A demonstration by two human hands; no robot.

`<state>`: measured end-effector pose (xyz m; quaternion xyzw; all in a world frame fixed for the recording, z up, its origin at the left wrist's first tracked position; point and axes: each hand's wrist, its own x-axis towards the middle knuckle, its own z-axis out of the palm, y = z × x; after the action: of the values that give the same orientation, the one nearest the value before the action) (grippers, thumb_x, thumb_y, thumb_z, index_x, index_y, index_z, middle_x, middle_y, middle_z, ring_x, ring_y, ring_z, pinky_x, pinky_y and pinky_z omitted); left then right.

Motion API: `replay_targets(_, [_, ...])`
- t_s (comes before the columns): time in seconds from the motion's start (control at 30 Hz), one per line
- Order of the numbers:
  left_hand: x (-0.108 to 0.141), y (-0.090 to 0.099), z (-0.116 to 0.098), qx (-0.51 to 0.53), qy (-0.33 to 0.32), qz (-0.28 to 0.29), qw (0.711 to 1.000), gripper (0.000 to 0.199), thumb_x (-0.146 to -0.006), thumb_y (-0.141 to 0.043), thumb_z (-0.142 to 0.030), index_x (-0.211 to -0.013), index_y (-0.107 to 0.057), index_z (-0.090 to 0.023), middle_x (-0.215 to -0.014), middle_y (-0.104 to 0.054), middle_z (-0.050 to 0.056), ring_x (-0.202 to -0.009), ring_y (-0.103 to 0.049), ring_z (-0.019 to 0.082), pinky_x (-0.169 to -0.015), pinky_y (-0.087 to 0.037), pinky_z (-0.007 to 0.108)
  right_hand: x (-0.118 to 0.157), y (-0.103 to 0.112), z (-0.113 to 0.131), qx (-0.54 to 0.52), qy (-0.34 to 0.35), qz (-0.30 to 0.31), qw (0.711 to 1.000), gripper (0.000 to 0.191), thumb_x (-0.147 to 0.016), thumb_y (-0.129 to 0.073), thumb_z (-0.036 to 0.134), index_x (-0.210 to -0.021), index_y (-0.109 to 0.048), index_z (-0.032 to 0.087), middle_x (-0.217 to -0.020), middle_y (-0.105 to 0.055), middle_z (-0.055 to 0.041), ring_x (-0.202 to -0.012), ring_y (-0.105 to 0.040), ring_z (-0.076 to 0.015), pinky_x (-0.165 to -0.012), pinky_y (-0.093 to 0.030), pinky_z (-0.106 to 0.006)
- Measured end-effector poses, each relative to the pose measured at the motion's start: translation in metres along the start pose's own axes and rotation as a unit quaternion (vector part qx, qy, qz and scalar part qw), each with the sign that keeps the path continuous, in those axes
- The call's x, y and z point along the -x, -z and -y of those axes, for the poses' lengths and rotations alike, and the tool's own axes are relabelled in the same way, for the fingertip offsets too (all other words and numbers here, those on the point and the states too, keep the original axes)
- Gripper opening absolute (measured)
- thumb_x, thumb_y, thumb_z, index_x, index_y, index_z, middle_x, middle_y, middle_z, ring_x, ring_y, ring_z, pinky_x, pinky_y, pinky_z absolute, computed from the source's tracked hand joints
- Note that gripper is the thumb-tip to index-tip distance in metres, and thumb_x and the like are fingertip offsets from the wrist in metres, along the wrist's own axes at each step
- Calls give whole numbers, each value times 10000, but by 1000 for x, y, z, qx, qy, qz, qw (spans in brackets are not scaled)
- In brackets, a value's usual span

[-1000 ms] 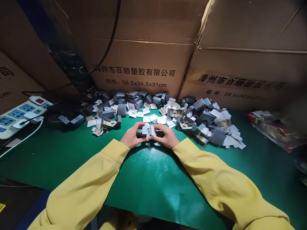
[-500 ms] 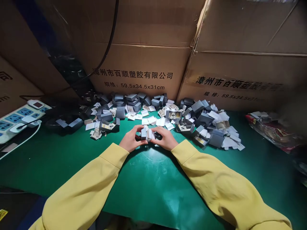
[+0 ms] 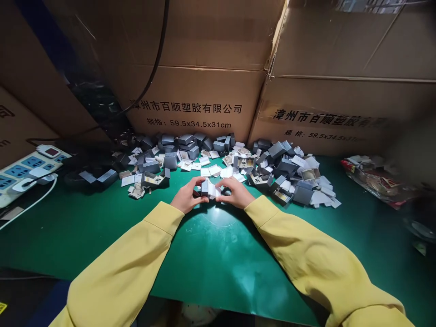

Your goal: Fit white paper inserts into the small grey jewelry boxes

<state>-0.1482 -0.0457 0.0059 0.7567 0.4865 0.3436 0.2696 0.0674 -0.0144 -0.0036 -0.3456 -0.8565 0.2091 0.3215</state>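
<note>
Just above the green tabletop, my left hand (image 3: pixel 186 196) grips a small dark grey box (image 3: pixel 204 187) between thumb and fingers. A white folded card insert (image 3: pixel 212 190) sits against the box's right side. My right hand (image 3: pixel 238 193) pinches that insert from the right, so the two hands face each other with both pieces between them. How deep the insert lies in the box I cannot tell. Beyond my hands are loose white cards (image 3: pixel 214 170) and several grey boxes (image 3: pixel 186 147) in a heap.
Another heap of grey boxes (image 3: pixel 286 167) with white inserts lies to the right. A power strip (image 3: pixel 30 170) with plugs and a white cable is at the left. Cardboard cartons (image 3: pixel 190 86) wall off the back. A plastic bag (image 3: pixel 374 179) lies at far right.
The white insert now shows as a smoother white block beside the box, and my right hand has shifted slightly right. The view has turned a little; the heaps look the same.
</note>
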Motion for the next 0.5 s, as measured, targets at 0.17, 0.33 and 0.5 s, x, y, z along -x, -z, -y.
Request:
replay_targets(0.17, [-1,0,2,26,-11,11,1000,588,-673,-664,-417,-1171,-421,-217,-1106,-579,78,-1081,-531,240,-729,-524,312,2,-5,-8,6,79,-13,997,310,-725,-672,393,-938,-613,175,-918,-608,-69,-869,-528,-190,-755,-435,-318])
replay_targets(0.33, [0,1,6,40,-14,26,999,571,-715,-634,-378,-1203,-387,-217,-1138,-566,94,-1095,-530,238,-757,-516,327,3,-6,-11,91,131,-14,987,275,-784,-604,411,-941,-628,186,-930,-620,-75,-861,-529,-185,-740,-423,-318])
replay_targets(0.5, [3,-4,4,28,-31,16,999,528,-779,-547,-349,-1248,-353,-204,-1209,-528,113,-1161,-484,246,-789,-494,333,7,-4,-3,198,129,-7,972,240,-803,-581,410,-908,-647,205,-943,-620,-72,-861,-520,-192,-717,-393,-315])
